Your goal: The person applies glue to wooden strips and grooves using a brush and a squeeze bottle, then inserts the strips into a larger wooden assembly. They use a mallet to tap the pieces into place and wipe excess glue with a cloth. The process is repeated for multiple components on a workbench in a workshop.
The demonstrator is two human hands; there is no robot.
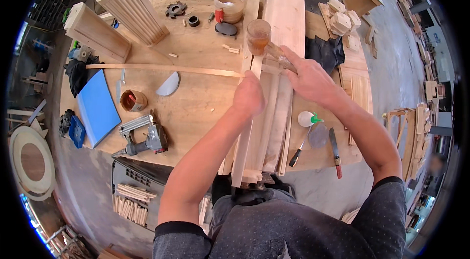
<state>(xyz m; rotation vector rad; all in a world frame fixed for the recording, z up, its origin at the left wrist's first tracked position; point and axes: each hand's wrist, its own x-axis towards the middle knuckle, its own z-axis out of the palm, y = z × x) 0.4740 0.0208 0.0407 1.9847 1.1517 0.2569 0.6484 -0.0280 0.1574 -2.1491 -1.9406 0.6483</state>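
My right hand (313, 82) is closed around the wooden handle of a mallet (258, 34). The mallet's amber-brown head hovers over or rests on the long wooden pieces; which one, I cannot tell. With its fingers pinched, my left hand (248, 96) holds the right end of a thin wooden strip (171, 68), which stretches leftward across the bench. That hand is at the narrow wooden board (243, 144) lying lengthwise in front of me. Alongside it on the right lie more long pieces, including a broad, pale wooden post (285, 9) reaching to the far edge.
On the left of the workbench (196, 122) are a nail gun (147, 136), a blue folder (99, 108), a brown cup (133, 100) and two upright wooden posts (132, 11). A glue tub (229, 4) stands behind. A knife (335, 151), screwdriver (299, 147) and white bottle (306, 119) lie right.
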